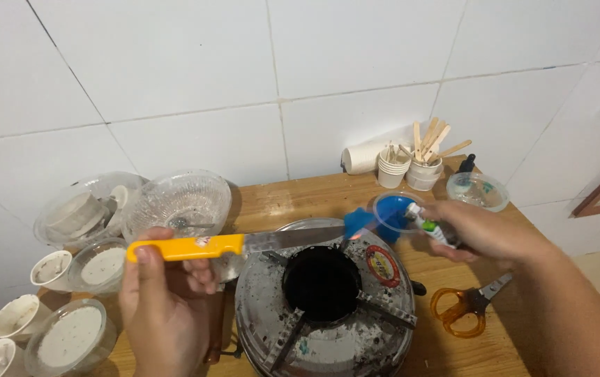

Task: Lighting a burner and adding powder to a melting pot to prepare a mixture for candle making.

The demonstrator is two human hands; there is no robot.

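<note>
My left hand (164,300) grips the yellow handle of a knife (195,247) and holds it level. Its steel blade (293,239) reaches right over a round, sooty metal stove (324,293) with a black opening in the middle. My right hand (488,234) holds a small white and green lighter (429,225) pointed left. A small flame (354,235) burns at the blade's tip, where a blue piece (359,222) sits. Just behind the tip is a blue round dish with a clear rim (392,209). It is unclear whether my right hand also holds this dish.
Orange-handled scissors (462,308) lie right of the stove on the wooden table (293,199). Cups of wooden sticks (424,167), stacked paper cups (392,169), a paper roll (361,159), a dropper bottle (466,165) and a clear tub (480,192) stand at the back. Clear bowls (178,201) and white-coated cups (70,338) crowd the left.
</note>
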